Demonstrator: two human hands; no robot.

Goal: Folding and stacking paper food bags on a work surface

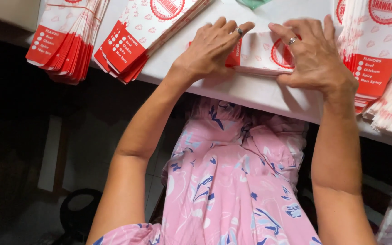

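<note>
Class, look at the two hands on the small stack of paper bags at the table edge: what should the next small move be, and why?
Probably square the stack: the left hand and right hand lie flat on it from either side, and its edges look slightly uneven near the table edge.

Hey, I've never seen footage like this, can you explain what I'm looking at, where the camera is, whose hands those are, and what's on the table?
There is one picture, taken by a camera worn on a person's head and looking down, so the two bare hands are that person's own. Below them you see their lap in a pink flowered dress.

The left hand and the right hand, each with a ring, press down on a small stack of white and red paper bags at the edge of a white table. The fingers lie flat on the stack rather than closed around it.

More stacks of the same bags lie around: a fanned bundle at far left, another beside it, and more at the right.
</note>
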